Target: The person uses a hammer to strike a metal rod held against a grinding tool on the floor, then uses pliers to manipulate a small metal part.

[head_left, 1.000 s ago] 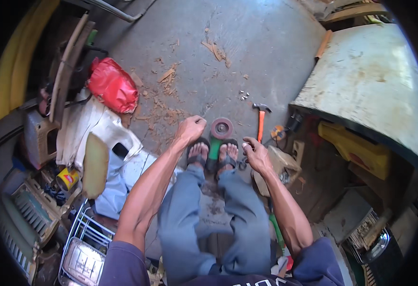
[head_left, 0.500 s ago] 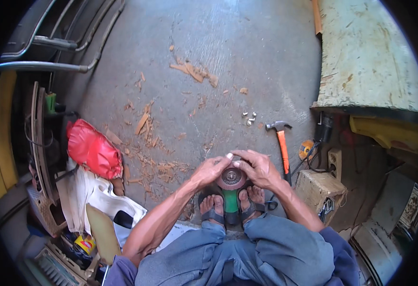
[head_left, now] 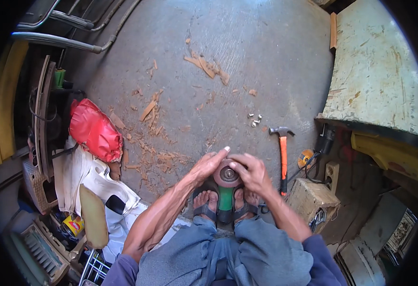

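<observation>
A green angle grinder (head_left: 225, 200) stands between my sandalled feet, its reddish-brown flap disc (head_left: 227, 177) facing up with a metal nut at the centre. My left hand (head_left: 208, 165) grips the disc's upper left rim, thumb raised at the top. My right hand (head_left: 252, 174) is curled over the upper and right part of the same disc, partly hiding it. Just to the right, a hammer (head_left: 283, 158) with an orange handle lies on the concrete floor, and a few small bright metal pieces (head_left: 255, 122) lie above it.
At left are a red bundle (head_left: 95, 131), white sheeting (head_left: 87, 178), yellow padding (head_left: 6, 105) and metal tubing (head_left: 56, 38). Wood scraps (head_left: 149, 109) litter the floor ahead. At right are a pale worn panel (head_left: 373, 62), a power socket (head_left: 332, 176) and a battered box (head_left: 309, 202).
Both hands moved down and together onto the disc as my body bent into a squat, knees rising. Since half a second ago the fingers have shifted slightly on the rim.
</observation>
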The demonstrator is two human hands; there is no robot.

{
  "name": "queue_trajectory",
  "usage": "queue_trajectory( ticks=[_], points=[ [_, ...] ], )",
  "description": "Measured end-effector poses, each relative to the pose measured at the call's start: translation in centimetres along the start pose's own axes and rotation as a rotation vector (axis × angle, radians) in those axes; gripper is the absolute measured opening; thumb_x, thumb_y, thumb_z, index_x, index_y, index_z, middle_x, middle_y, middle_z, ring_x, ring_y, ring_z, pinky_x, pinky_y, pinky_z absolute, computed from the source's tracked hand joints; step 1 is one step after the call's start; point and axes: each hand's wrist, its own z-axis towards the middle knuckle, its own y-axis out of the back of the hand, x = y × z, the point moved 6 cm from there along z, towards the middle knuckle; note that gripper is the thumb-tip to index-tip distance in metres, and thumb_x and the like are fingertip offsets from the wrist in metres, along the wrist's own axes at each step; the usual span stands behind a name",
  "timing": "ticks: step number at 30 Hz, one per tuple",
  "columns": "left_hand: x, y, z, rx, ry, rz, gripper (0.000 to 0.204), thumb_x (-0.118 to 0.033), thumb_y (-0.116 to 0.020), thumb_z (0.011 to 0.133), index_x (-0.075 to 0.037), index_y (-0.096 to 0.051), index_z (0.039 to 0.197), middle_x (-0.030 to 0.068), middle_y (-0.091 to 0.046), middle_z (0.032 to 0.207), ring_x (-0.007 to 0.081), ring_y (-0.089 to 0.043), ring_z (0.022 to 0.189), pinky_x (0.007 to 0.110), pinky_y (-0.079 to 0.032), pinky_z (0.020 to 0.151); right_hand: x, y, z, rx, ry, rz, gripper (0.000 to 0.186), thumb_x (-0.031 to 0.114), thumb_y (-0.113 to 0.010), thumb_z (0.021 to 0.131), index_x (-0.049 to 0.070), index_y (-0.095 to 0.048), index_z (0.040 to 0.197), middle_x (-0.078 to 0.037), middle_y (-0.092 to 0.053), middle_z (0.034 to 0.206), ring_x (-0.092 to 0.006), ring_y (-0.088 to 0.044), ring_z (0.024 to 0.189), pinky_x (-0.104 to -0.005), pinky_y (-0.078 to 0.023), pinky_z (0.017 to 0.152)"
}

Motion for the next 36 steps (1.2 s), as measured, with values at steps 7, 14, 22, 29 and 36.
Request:
queue_trajectory(
  ticks=[7, 14, 22, 29, 36],
  points=[
    [1.3, 0.9, 1.3, -0.09, -0.017, 0.074, 0.064, -0.052, -0.05, 0.105, 0.006, -0.061, 0.128, 0.014, -0.067, 0.117, 0.0168, -0.065, 0.101, 0.032, -0.055, 0.086, -2.0, 0.0, -0.5, -0.059, -0.076, 0.178, 0.031, 0.027, -0.067, 0.099, 0.005, -0.074, 0.119, -0.008, -0.069, 0.091, -0.0175, -0.065, 0.085, -0.0325, -0.051, 0.076],
    [-1.9, 1.4, -1.3, -0.233, 0.016, 0.088, 0.044, -0.045, -0.053, 0.105, -0.002, -0.066, 0.109, 0.0059, -0.066, 0.095, 0.0124, -0.058, 0.081, 0.03, -0.05, 0.072, -1.4, 0.8, 0.5, 0.088, -0.137, 0.187, 0.027, 0.024, -0.065, 0.099, 0.006, -0.075, 0.118, -0.01, -0.073, 0.099, -0.0192, -0.068, 0.093, -0.0322, -0.053, 0.082],
    [-9.8, -2.4, -8.3, -0.032, -0.749, -0.468, 0.029, -0.034, -0.051, 0.109, -0.009, -0.047, 0.093, -0.0004, -0.039, 0.073, 0.0132, -0.042, 0.069, 0.031, -0.041, 0.07, -1.8, 0.5, 0.3, 0.059, -0.156, 0.241, 0.027, 0.026, -0.067, 0.098, 0.008, -0.076, 0.116, -0.011, -0.073, 0.099, -0.0217, -0.07, 0.092, -0.0349, -0.054, 0.081],
    [-7.1, -3.2, -6.6, 0.089, -0.688, -0.304, 0.038, -0.031, -0.057, 0.104, -0.012, -0.039, 0.076, -0.0022, -0.033, 0.062, 0.0111, -0.03, 0.057, 0.03, -0.03, 0.057, -2.0, 0.4, 0.1, 0.06, -0.18, 0.235, 0.028, 0.028, -0.066, 0.098, 0.009, -0.076, 0.116, -0.013, -0.074, 0.103, -0.024, -0.071, 0.097, -0.0356, -0.055, 0.085],
    [-6.9, -3.0, -6.8, 0.105, -0.72, -0.329, 0.037, -0.023, -0.056, 0.101, -0.013, -0.036, 0.071, -0.0022, -0.032, 0.058, 0.0111, -0.029, 0.054, 0.031, -0.028, 0.055, -1.5, 0.6, 0.1, 0.06, -0.165, 0.222, 0.028, 0.028, -0.065, 0.098, 0.009, -0.076, 0.116, -0.013, -0.074, 0.104, -0.025, -0.071, 0.098, -0.0359, -0.055, 0.086]
  ],
)
